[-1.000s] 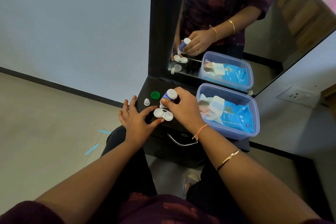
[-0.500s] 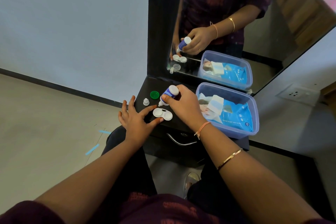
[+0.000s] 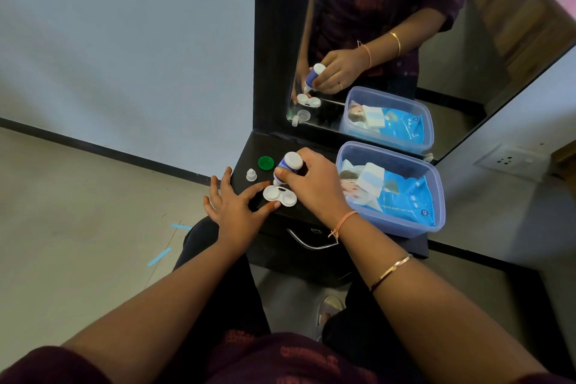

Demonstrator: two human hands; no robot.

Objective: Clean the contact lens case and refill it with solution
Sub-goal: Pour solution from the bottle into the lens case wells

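While R hand (image 3: pixel 314 184) grips solution bottle (image 3: pixel 288 165) tipped nozzle-down, item status: lens case (image 3: pixel 279 195), 2 wells open, lies flat on black shelf (image 3: pixel 249 162), long axis running L-R. Nozzle sits over L well, directly below R hand, which is nearer. L hand (image 3: pixel 237 209) open, thumb and forefinger steadying case edge. Green cap (image 3: pixel 266 162), small white cap (image 3: pixel 251 174) lie aside.
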